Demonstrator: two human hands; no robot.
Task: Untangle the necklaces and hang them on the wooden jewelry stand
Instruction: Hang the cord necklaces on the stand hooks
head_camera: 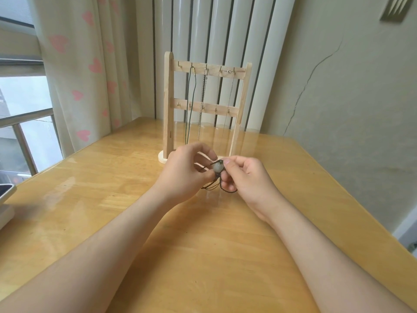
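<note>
Necklace in hand: you hold the corded necklace [228, 189] just above the bench [203, 245], in front of the stand's foot. Its pale pendant [218, 167] sits between your hands, and dark loops of cord hang bunched below it.
Left grip: your left hand [187, 170] curls its fingers round the cord beside the pendant.
Right grip: your right hand [246, 177] pinches the pendant between thumb and forefinger.
Done: three pieces already hang from the top rail of the wooden jewelry stand [168, 105]: a green cord [190, 98], a silver chain [202, 98] and a fine chain [230, 93] that seems to span the two right-hand hooks.
Left to do: this looks like the last one. Its loops appear tangled, so you must free them and then hang it. The leftmost top hook and the lower rail look free.
Bench: glossy pale wood, with a white object [5, 206] at the left edge.
Room: a heart-print curtain [85, 64] and window [22, 98] on the left, white ribbed panels behind the stand, and a cracked wall [311, 86] on the right.
</note>
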